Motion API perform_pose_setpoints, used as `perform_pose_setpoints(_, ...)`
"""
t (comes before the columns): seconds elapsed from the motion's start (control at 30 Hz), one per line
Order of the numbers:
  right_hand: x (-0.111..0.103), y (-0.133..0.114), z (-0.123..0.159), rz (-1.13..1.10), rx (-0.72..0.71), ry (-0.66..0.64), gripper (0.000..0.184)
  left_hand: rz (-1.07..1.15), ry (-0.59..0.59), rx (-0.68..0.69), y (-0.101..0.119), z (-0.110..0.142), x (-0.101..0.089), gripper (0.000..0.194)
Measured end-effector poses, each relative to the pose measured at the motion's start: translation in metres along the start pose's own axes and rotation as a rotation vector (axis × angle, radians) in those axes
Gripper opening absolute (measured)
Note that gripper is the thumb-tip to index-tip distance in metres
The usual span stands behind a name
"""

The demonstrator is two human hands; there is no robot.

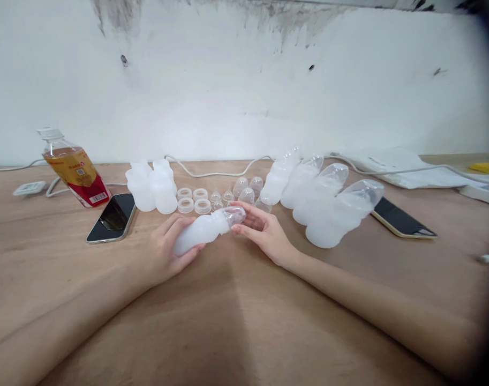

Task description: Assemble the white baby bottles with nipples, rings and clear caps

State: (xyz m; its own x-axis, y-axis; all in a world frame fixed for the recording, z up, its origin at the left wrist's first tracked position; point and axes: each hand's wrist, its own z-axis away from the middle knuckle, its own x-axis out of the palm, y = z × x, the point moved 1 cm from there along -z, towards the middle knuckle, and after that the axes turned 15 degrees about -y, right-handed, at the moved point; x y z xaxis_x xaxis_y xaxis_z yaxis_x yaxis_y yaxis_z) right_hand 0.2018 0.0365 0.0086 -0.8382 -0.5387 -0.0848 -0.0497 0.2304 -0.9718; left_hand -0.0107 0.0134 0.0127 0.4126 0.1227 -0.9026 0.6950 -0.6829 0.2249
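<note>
A white baby bottle (198, 234) lies tilted in my left hand (170, 244), its fingers wrapped round the body. At its right end is a clear cap (234, 215), gripped between the thumb and fingers of my right hand (264, 231). Just behind stand white collar rings (202, 206), clear nipples (216, 196) and clear dome caps (247, 195) in small groups. To the left are open white bottle bodies (164, 187). Several capped baby bottles (328, 217) stand in a row on the right.
A drink bottle (77, 171) and a phone (111, 219) are at the left. Another phone (403, 219) lies right of the capped bottles. A white cable (216, 175) runs along the wall (228, 80). A white plastic bag (400, 167) rests at the back right of the wooden table (180, 332).
</note>
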Motion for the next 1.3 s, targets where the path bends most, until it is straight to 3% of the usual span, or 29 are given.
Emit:
perform_pose_setpoints(0.2, -0.002, 0.001, -0.001, 0.036, -0.002, -0.035, 0.04, 0.019, -0.026, 0.025, -0.001, 0.0, 0.0, 0.032)
perform_pose_setpoints(0.4, -0.003, -0.002, -0.003, 0.048, -0.001, -0.097, 0.037, 0.076, -0.079, -0.041, 0.0, -0.002, -0.005, 0.029)
perform_pose_setpoints(0.7, -0.003, -0.017, -0.005, 0.214, -0.038, -0.126, 0.037, 0.142, -0.084, -0.052, -0.001, -0.003, -0.006, 0.029)
perform_pose_setpoints(0.87, -0.004, -0.074, -0.003, 0.721, -0.047, -0.072, 0.032, 0.262, -0.032, -0.069, -0.002, -0.009, -0.001, 0.047)
perform_pose_setpoints(0.93, -0.007, -0.103, 0.002, 0.976, -0.028, 0.026, 0.029, 0.325, -0.015, -0.062, -0.003, -0.011, 0.001, 0.056)
perform_pose_setpoints(1.03, -0.02, -0.134, 0.011, 1.282, 0.081, 0.187, 0.035, 0.387, -0.014, -0.048, -0.004, -0.011, 0.003, 0.05)
perform_pose_setpoints(1.17, -0.047, -0.136, 0.016, 1.567, 0.3, 0.323, 0.038, 0.374, -0.037, -0.018, -0.003, -0.01, 0.002, 0.043)
perform_pose_setpoints(1.3, -0.061, -0.116, 0.013, 1.699, 0.43, 0.314, 0.035, 0.39, -0.053, -0.026, -0.002, -0.011, 0.001, 0.038)
